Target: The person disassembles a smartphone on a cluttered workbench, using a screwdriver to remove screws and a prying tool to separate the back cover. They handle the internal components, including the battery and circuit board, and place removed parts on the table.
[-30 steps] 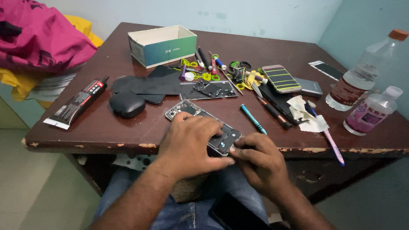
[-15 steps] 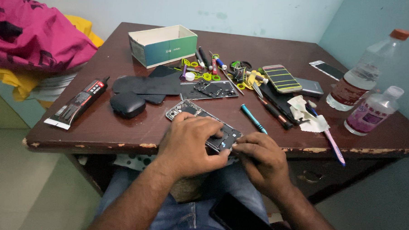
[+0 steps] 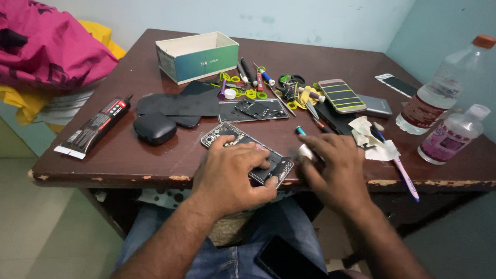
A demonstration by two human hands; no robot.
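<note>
At worktop (image 3: 148, 158) front edge, left hand (image 3: 230, 174) fingers pressed on opened phone (image 3: 242, 147), right hand (image 3: 335, 170) fingers clamped on small white tool (image 3: 305, 152) w/ teal tip.

- Box (image 3: 197, 56) — open, rectangular, white and teal; far left part of the tabletop (image 3: 148, 158).
- Tube (image 3: 93, 127) — long, flat, black with red and white label; left edge, lying slantwise.
- Big bottle (image 3: 440, 91) — clear, orange cap, dark red label; right edge.
- Small bottle (image 3: 451, 135) — clear, white cap, pink label; just beside the big one, nearer the front.
- Screen (image 3: 396, 84) — dark glass panel, white rim; far right corner.
- Phone (image 3: 342, 95) — striped yellow-black back or display, centre right.
</note>
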